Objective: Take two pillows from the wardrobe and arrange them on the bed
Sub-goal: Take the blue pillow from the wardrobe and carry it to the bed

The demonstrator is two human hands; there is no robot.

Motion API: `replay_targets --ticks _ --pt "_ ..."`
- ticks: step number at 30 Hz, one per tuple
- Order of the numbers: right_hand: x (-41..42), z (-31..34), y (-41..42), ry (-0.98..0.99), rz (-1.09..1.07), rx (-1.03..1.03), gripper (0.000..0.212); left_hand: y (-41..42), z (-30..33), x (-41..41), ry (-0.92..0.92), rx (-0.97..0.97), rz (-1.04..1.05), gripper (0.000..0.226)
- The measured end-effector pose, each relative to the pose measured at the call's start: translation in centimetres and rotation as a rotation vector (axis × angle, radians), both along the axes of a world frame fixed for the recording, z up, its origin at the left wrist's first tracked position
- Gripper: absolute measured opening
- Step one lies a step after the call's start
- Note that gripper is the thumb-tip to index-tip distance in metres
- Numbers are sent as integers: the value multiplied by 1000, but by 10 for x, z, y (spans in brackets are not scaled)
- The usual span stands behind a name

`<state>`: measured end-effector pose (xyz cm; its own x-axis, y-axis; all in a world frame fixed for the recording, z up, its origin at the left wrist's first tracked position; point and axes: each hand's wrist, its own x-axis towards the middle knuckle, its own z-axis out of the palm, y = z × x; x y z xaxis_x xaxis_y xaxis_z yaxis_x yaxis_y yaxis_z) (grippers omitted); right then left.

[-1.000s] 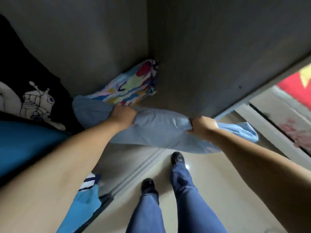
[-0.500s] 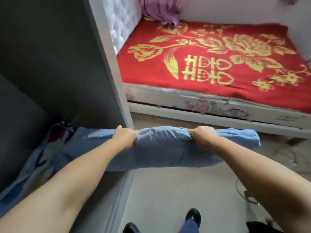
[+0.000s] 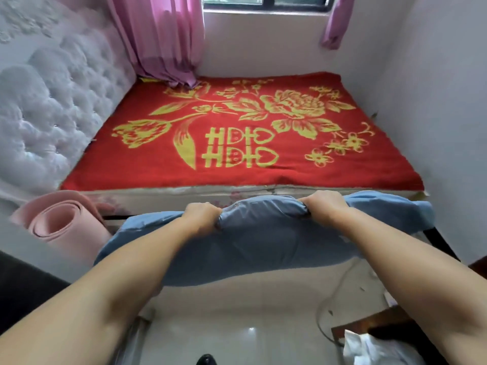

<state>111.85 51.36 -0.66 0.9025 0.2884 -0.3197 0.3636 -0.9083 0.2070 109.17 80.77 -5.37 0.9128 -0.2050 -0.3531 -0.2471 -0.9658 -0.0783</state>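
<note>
I hold a long blue pillow (image 3: 261,243) level in front of me, above the floor and just short of the bed's near edge. My left hand (image 3: 201,214) grips its top edge left of centre. My right hand (image 3: 325,204) grips the same edge right of centre. The bed (image 3: 163,164) lies ahead under a red blanket with yellow flowers. No second pillow is in view, and neither is the wardrobe.
A white tufted headboard (image 3: 50,109) runs along the bed's left side. A rolled pink mat (image 3: 56,222) leans at the bed's near left corner. Pink curtains (image 3: 160,40) hang under the window. A cable and white crumpled material (image 3: 374,349) lie on the floor at right.
I have turned from the wardrobe toward the bed, carrying the blue pillow out with both hands. The wardrobe and the patterned pillow inside it have left the view.
</note>
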Motion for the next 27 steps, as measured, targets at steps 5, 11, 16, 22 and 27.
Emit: replay_targets --ticks 5,11,16,22,27 --pt "65 3 -12 -17 -33 -2 42 -7 7 84 -51 45 -54 29" --pt "170 3 -6 -19 -60 22 30 -1 27 202 -46 100 -82 35" --pt "256 21 1 -49 -46 38 29 7 50 288 -90 125 -99 35" --pt "364 32 22 -59 16 33 30 26 54 375 -119 135 -36 33" --pt "462 33 51 -87 141 -23 24 51 58 435 -119 133 99 42"
